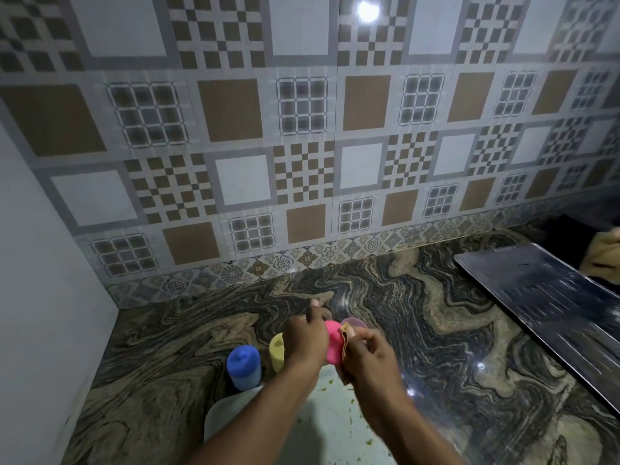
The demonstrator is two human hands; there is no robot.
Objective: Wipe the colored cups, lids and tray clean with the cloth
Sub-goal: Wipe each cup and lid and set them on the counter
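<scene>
Slip risk: pink cup [332, 345] gripped in left hand [303, 340], pushed loose by cloth [345, 337] pinched in right hand [369, 360], toppling blue cup [244, 365].

I get a dim, bluish view. One lamp reflects as a white glare spot high on the glossy wall tiles [302, 105] and glints on the tabletop [436, 313]. Tile lines bow toward the frame edges; the left hand [303, 340] and right hand [369, 357] look slightly smeared
</scene>
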